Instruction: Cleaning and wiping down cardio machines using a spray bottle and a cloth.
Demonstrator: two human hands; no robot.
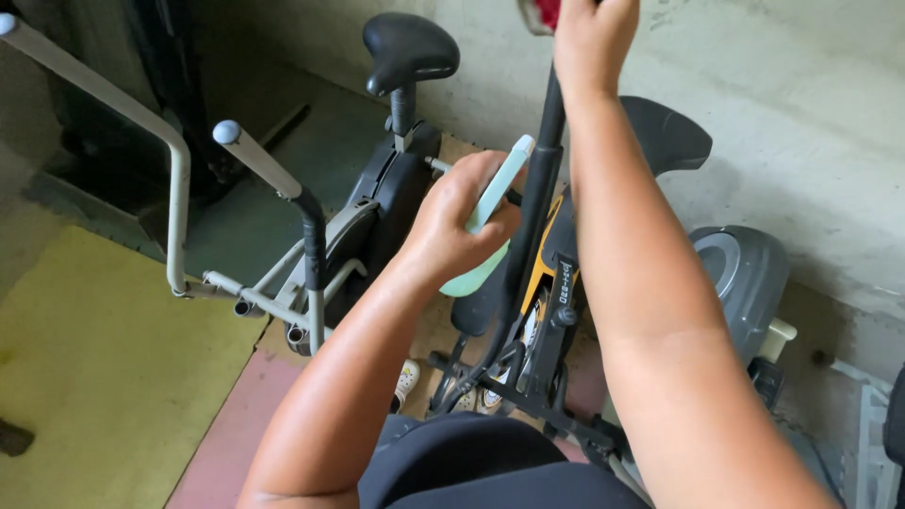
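Bottle (485,221), smooth mint plastic, perhaps tapered

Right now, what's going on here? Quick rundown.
A person stands over exercise bikes. The left hand holds a pale green spray bottle close to the black upright post of the nearer bike. The right hand is raised at the top of that post, closed on something red that is mostly cut off by the frame edge. A second bike with a black saddle and grey handlebars stands to the left, untouched.
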